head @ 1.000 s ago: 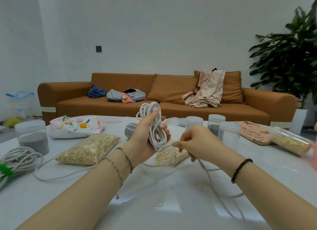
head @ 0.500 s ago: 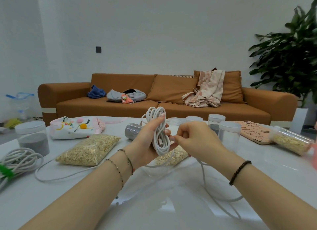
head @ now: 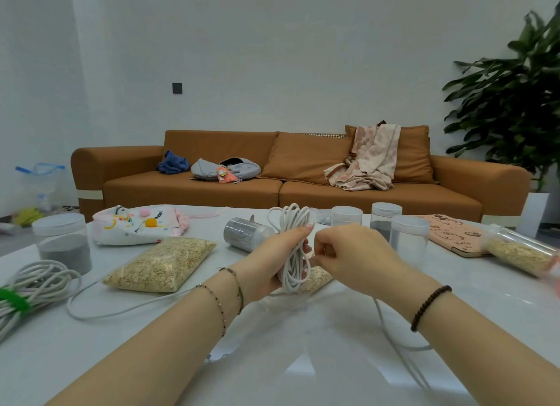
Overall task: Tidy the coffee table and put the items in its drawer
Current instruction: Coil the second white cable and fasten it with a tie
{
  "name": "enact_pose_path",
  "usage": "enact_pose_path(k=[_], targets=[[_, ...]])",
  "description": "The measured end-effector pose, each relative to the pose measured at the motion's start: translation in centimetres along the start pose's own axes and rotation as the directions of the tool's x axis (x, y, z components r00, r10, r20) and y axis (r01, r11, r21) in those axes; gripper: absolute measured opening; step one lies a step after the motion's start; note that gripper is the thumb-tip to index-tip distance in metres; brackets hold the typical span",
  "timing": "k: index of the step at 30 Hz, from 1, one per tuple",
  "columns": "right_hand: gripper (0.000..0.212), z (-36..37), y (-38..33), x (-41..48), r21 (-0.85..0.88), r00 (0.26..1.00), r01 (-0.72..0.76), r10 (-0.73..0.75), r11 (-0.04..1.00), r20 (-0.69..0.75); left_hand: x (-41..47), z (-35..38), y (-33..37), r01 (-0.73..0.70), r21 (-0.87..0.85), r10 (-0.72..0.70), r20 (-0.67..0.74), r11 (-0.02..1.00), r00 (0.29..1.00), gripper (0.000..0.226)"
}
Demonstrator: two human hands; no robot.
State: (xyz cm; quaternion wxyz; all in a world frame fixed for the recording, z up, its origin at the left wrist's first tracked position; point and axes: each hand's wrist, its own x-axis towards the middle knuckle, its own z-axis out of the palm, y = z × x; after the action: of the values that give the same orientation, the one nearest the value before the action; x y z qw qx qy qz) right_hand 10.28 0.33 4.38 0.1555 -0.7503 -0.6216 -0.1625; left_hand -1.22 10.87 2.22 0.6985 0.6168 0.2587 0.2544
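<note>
Both hands meet over the middle of the white coffee table, raised a little above its top. The left hand grips a white cable wound into an upright bundle of loops, with fingers and thumb curled round the bundle's middle, so loops stick out above and below the fist. The right hand sits just right of the bundle, almost touching the left, with its fingers curled and its thumb and forefinger pinching the cable where it leaves the coil. From under this hand the loose run of the cable drops to the table and trails toward the near right edge.

Under the hands lies a small bag of oats, mostly hidden. A larger bag of oats lies flat to the left. At the near left edge sits a second cable bundle bound with a green tie, one strand curving along the table toward the centre. Behind it stands a lidded jar of grey powder, and further right lies a white and pink pouch. A grey jar lies on its side just behind the left hand. Three clear lidded jars stand behind the right hand. To the far right are a pink notebook and a jar of oats lying on its side. An orange sofa with clothes on it stands beyond the table.
</note>
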Motion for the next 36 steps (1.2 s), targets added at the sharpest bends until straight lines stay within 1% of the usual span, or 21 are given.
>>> enact_pose_path(k=[5, 8, 10, 12, 15, 18, 22, 26, 28, 31, 33, 36], targets=[[0.025, -0.7, 0.2, 0.0, -0.093, 0.997, 0.063, -0.067, 0.994, -0.033, -0.3, 0.1, 0.0, 0.051, 0.006, -0.051, 0.02, 0.999, 0.998, 0.039], [0.039, -1.1, 0.8, 0.2, -0.102, 0.995, 0.088, -0.092, 0.991, -0.043, -0.6, -0.2, 0.2, 0.086, 0.073, -0.088, 0.02, 0.994, 0.996, 0.042], [0.05, -1.5, 1.5, 0.4, -0.091, 0.992, 0.101, -0.108, 0.991, -0.072, -0.7, -0.4, 0.3, 0.097, 0.085, -0.102, 0.051, 0.992, 0.993, 0.042], [0.053, -1.8, 2.1, 0.5, -0.051, 0.982, 0.114, -0.121, 0.992, -0.146, -0.8, -0.5, 0.6, 0.105, 0.051, -0.109, 0.086, 0.993, 0.99, 0.04], [0.054, -1.5, 2.7, 0.8, 0.013, 0.964, 0.093, -0.086, 0.996, -0.253, -0.8, -0.7, 1.0, 0.122, -0.057, -0.115, 0.11, 0.991, 0.987, 0.037], [0.051, -1.2, 2.8, 0.8, 0.104, 0.962, 0.083, -0.052, 0.991, -0.268, -0.5, -0.9, 1.1, 0.084, -0.149, -0.072, 0.085, 0.985, 0.994, 0.036], [0.043, -1.2, 2.5, 0.8, 0.165, 0.972, 0.091, -0.051, 0.982, -0.227, 0.0, -1.4, 1.5, -0.035, -0.342, 0.013, -0.065, 0.939, 0.998, 0.037], [0.046, -0.9, 2.2, 0.8, 0.176, 0.972, 0.133, -0.094, 0.975, -0.217, 0.7, -2.2, 1.8, -0.141, -0.543, 0.038, -0.198, 0.828, 0.979, 0.037], [0.045, -0.9, 2.2, 0.8, 0.13, 0.971, 0.155, -0.127, 0.979, -0.202, 0.9, -2.7, 1.9, -0.189, -0.632, 0.04, -0.243, 0.752, 0.969, 0.039], [0.043, -1.0, 2.3, 0.7, -0.026, 0.983, 0.136, -0.138, 0.99, -0.12, 0.9, -3.5, 2.5, -0.275, -0.713, 0.037, -0.33, 0.645, 0.943, 0.04], [0.046, -1.1, 2.3, 0.5, -0.124, 0.996, 0.076, -0.082, 0.989, -0.039, 0.8, -4.2, 2.9, -0.347, -0.736, 0.013, -0.418, 0.581, 0.908, 0.039], [0.047, -1.4, 2.1, 0.3, -0.201, 0.993, -0.087, 0.102, 0.976, 0.066, 0.4, -5.0, 3.4, -0.442, -0.718, -0.014, -0.531, 0.538, 0.847, 0.038]])
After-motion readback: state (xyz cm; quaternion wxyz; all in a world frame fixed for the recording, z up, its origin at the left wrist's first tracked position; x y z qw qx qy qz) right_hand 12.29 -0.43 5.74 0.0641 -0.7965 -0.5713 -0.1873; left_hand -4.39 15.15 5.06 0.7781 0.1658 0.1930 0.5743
